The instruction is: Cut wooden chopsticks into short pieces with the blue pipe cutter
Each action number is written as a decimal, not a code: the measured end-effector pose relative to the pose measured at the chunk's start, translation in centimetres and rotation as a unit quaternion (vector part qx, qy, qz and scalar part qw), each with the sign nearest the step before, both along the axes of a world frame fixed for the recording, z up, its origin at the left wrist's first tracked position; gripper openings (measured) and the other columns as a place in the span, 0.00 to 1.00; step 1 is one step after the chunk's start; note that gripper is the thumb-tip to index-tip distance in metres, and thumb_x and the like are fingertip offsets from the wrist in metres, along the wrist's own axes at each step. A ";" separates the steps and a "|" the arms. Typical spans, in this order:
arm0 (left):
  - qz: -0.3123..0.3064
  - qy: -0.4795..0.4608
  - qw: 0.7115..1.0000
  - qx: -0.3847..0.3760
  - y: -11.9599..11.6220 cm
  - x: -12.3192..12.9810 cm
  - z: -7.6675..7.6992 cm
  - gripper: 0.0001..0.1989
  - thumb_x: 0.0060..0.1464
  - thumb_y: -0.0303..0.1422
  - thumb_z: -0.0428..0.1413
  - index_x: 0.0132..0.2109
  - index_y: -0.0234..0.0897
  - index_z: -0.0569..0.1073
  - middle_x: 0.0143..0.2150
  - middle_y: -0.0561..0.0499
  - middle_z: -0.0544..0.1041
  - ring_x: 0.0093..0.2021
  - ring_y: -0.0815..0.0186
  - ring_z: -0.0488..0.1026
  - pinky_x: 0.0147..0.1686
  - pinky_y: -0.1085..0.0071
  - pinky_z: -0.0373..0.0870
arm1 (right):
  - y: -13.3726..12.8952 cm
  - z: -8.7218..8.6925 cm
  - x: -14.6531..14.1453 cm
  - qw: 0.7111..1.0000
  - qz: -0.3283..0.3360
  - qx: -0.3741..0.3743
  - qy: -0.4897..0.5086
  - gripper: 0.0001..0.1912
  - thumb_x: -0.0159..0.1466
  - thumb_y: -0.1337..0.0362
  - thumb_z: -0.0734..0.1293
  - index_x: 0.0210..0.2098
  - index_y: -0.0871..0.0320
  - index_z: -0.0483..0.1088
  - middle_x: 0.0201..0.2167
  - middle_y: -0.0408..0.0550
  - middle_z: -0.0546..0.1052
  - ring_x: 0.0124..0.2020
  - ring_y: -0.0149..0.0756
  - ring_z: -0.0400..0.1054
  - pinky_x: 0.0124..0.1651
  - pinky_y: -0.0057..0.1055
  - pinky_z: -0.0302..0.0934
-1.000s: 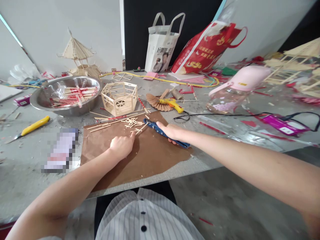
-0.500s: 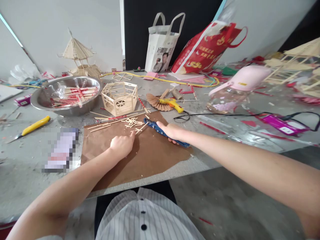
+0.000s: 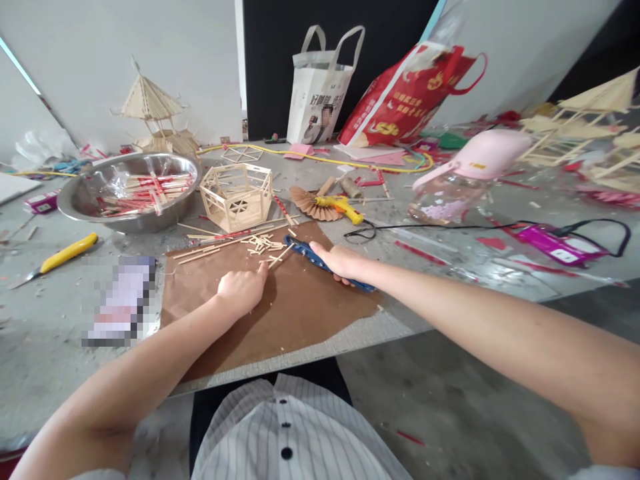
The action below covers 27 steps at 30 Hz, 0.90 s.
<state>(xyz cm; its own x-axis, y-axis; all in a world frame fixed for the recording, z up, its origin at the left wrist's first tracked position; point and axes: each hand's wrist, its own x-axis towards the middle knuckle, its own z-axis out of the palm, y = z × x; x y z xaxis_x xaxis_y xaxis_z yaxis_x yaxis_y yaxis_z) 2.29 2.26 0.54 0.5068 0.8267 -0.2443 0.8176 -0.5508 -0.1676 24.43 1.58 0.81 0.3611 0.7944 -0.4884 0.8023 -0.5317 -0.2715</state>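
Note:
My left hand (image 3: 241, 289) is closed in a pinch over the brown sheet (image 3: 300, 313), with a thin wooden stick (image 3: 283, 255) at its fingertips. The far end of the stick lies close to the jaws of blue pliers (image 3: 313, 255); whether the jaws touch it I cannot tell. My right hand (image 3: 340, 262) is wrapped round the handles of the pliers. Just beyond my left fingertips lies a pile of short cut wooden pieces (image 3: 260, 244). Longer sticks (image 3: 207, 252) lie along the sheet's back edge.
Behind the sheet stand a six-sided wooden frame (image 3: 236, 197) and a steel bowl (image 3: 70, 203) of wrapped sticks. A yellow glue gun (image 3: 343, 207) lies beyond the pliers. To the left are a yellow utility knife (image 3: 67, 253) and a blurred-out phone (image 3: 121, 297); at right, a pink-lidded jug (image 3: 450, 193).
The view has shifted slightly. Both hands keep almost the same pose, with the stick and pliers still held.

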 end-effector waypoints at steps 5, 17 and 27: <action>-0.002 -0.015 1.000 0.003 0.0 0.0 -0.1 0.27 0.52 0.27 0.39 0.59 0.40 0.43 0.33 0.43 0.74 0.33 0.60 0.72 0.31 0.66 0.64 | 0.0 0.0 0.1 1.000 -0.001 0.000 0.002 0.48 0.44 0.32 0.36 0.20 0.64 0.68 0.12 0.55 0.68 0.14 0.37 0.64 0.20 0.32 0.58; 0.003 -0.001 1.000 0.003 -0.4 0.3 0.8 0.28 0.52 0.27 0.39 0.60 0.40 0.41 0.33 0.43 0.74 0.36 0.60 0.71 0.31 0.66 0.64 | -0.7 0.7 0.1 0.997 -0.016 0.017 0.071 0.45 0.45 0.32 0.39 0.22 0.64 0.66 0.12 0.53 0.68 0.12 0.34 0.62 0.19 0.31 0.58; -0.002 -0.035 0.999 0.003 0.0 0.0 -0.1 0.27 0.52 0.27 0.39 0.59 0.39 0.44 0.30 0.44 0.74 0.34 0.58 0.72 0.30 0.65 0.64 | -0.2 0.2 0.0 1.000 -0.020 0.003 0.020 0.45 0.45 0.32 0.36 0.18 0.63 0.66 0.11 0.52 0.67 0.12 0.34 0.62 0.19 0.31 0.58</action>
<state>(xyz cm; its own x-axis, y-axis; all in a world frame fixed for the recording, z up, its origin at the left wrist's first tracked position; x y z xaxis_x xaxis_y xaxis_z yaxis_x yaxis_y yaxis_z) 2.31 2.21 0.45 0.5264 0.8256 -0.2034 0.8247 -0.5539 -0.1143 24.38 1.39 0.99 0.3741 0.7820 -0.4985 0.7686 -0.5622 -0.3052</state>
